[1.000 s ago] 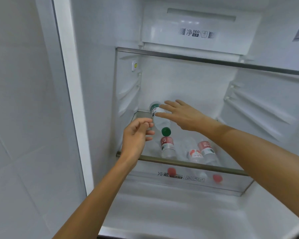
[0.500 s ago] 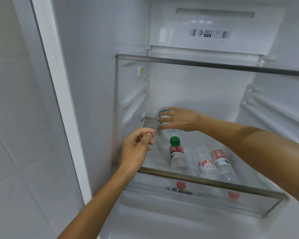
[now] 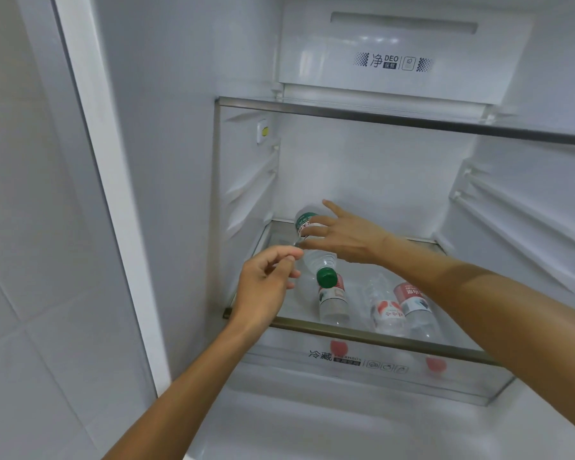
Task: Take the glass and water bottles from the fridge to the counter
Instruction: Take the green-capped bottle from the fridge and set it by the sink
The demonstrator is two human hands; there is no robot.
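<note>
A clear water bottle with a green cap point(image 3: 319, 258) lies on the fridge's glass shelf point(image 3: 362, 335), cap toward me. My right hand point(image 3: 349, 235) reaches in over its far end, fingers spread and laid against its green-and-white label, not wrapped round it. My left hand point(image 3: 266, 287) hovers just left of the green cap, fingers loosely curled, holding nothing. A red-labelled bottle point(image 3: 333, 302) lies under the green cap. Two more red-labelled bottles point(image 3: 388, 315) point(image 3: 416, 305) lie side by side to the right. I see no glass.
The fridge's left inner wall point(image 3: 246, 180) stands close to my left hand. An upper shelf edge point(image 3: 395, 119) crosses above. Below the glass shelf is a clear drawer point(image 3: 379, 373) with printed labels. A white tiled wall point(image 3: 20, 260) is on the far left.
My right hand has gone deeper and settled on the green-capped bottle, fingers spreading over its label. My left hand stays beside the cap. My view has moved closer to the shelf.
</note>
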